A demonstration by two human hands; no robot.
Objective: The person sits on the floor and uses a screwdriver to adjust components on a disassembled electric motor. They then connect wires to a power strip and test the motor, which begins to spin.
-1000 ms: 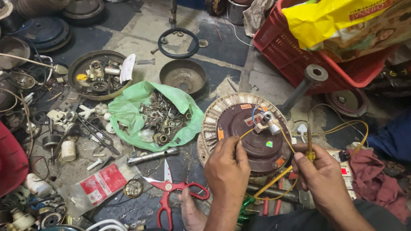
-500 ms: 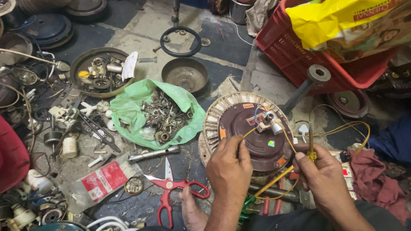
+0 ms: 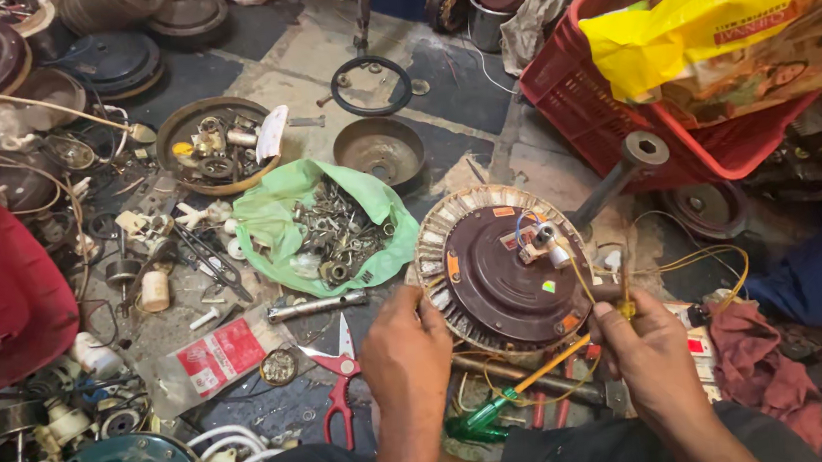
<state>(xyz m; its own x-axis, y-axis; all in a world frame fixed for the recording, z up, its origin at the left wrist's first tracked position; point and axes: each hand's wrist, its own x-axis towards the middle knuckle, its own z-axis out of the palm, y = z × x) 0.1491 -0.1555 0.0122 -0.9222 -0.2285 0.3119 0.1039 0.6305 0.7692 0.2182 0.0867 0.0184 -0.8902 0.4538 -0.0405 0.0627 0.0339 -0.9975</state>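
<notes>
The fan motor [image 3: 503, 264], a round brown body ringed with pale winding slots, lies flat on the floor directly ahead of both hands. The left hand [image 3: 405, 354] rests curled against its near-left rim, fingers closed on the edge. The right hand [image 3: 652, 350] sits at the near-right rim with fingers pinched together around thin yellow wires [image 3: 705, 258] that loop away to its right; whether it also grips a terminal there cannot be told. A small white-and-red connector block [image 3: 533, 241] sits on top of the motor, beyond the fingers.

Between the two wrists lies a green-handled screwdriver [image 3: 508, 402], its yellow shaft pointing toward the right hand. Left of the left hand lie red-handled scissors [image 3: 338, 384] with blades open, and further out a green bag of small metal parts [image 3: 331, 231]. A red crate [image 3: 682, 124] stands beyond the right hand.

Risks, as judged: the wires are thin and held under tension, so a sharp pull could break a strand or tear it from the winding. The motor is steadied on one side only and may rotate or slide. The open scissors lie close to the left forearm. Loose parts may scatter if the bag is knocked.
</notes>
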